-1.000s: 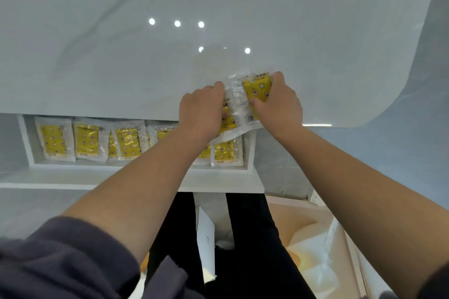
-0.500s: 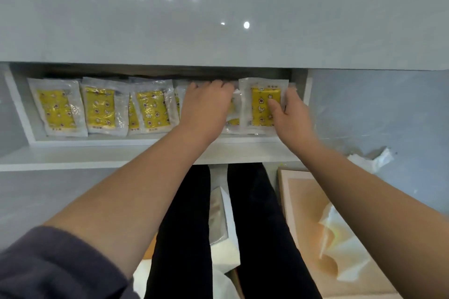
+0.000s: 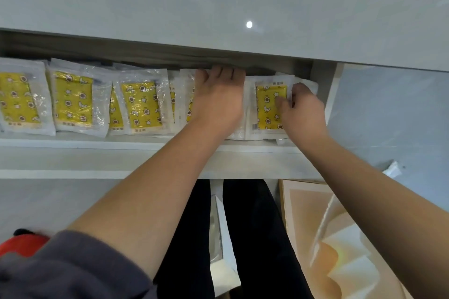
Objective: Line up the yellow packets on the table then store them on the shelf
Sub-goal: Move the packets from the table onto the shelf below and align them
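Several yellow packets in clear wrappers stand in a row inside the shelf under the table top. The leftmost packet, a second packet and a third packet lean side by side. My left hand lies flat over packets in the middle of the row, hiding them. My right hand pinches the right edge of the rightmost packet, which stands upright near the shelf's right wall.
The table top overhangs the shelf closely. Below, my dark trousers fill the middle. A beige box with white paper sits on the floor at the right. A red object shows at the lower left.
Both hands brought the packets down from the table top into the shelf. The view has closed in on the shelf, and the rightmost packet now stands in the row.
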Tool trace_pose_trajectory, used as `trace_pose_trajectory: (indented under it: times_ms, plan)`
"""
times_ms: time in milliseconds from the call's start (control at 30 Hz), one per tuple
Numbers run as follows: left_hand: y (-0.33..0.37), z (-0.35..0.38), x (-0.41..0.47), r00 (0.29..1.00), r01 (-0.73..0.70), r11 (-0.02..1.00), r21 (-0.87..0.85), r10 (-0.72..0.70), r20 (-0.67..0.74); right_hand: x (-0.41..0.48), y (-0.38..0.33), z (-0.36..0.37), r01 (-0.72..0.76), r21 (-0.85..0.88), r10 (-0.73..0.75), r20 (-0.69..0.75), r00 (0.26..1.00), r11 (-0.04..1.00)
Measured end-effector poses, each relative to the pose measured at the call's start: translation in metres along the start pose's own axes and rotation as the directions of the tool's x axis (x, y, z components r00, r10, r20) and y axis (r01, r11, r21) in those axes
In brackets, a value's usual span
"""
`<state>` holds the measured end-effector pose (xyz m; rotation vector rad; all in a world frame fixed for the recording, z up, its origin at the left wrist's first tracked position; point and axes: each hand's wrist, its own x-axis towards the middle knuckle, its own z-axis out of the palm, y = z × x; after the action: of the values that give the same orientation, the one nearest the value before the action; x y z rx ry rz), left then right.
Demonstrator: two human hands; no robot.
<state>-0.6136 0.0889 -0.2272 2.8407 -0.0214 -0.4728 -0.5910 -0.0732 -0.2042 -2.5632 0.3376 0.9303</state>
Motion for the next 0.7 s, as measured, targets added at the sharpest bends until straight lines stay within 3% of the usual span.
trace_pose_trajectory:
  times_ms: [100, 167, 233, 300, 367, 467, 567, 700]
  plan:
    - [-0.003, 0.005, -0.001, 0.998, -0.038, 0.999, -0.032, 0.036, -0.06, 0.0, -0.002, -0.009, 0.026, -0.101, -0.026, 0.008, 1.0, 0.995]
    - [-0.007, 0.004, -0.001, 0.997, -0.056, 0.997, -0.056, 0.052, -0.061, 0.0, -0.003, -0.014, 0.055, -0.259, -0.051, 0.024, 0.998, 0.964]
    - [-0.013, 0.002, 0.0, 0.995, -0.08, 0.991, -0.109, 0.073, -0.063, 0.001, -0.003, -0.018, 0.157, -0.497, -0.191, -0.018, 0.981, 0.854]
    - [-0.021, -0.001, 0.0, 0.994, -0.106, 0.981, -0.162, 0.102, -0.032, 0.004, -0.004, -0.021, 0.296, -0.59, -0.37, -0.004, 0.929, 0.751]
    - [-0.03, -0.004, 0.001, 0.988, -0.143, 0.978, -0.151, 0.15, 0.038, 0.011, -0.008, -0.022, 0.445, -0.564, -0.45, 0.139, 0.882, 0.696]
    - [-0.04, -0.012, 0.006, 0.957, -0.212, 0.966, -0.15, 0.236, 0.167, 0.024, -0.009, -0.018, 0.579, -0.518, -0.438, 0.378, 0.815, 0.63]
    - [-0.049, -0.023, 0.012, 0.924, -0.269, 0.951, -0.153, 0.3, 0.239, 0.025, -0.001, -0.018, 0.61, -0.492, -0.435, 0.431, 0.79, 0.621]
    - [-0.057, -0.031, 0.011, 0.928, -0.293, 0.954, -0.065, 0.3, 0.219, 0.024, 0.003, -0.025, 0.616, -0.455, -0.454, 0.421, 0.785, 0.643]
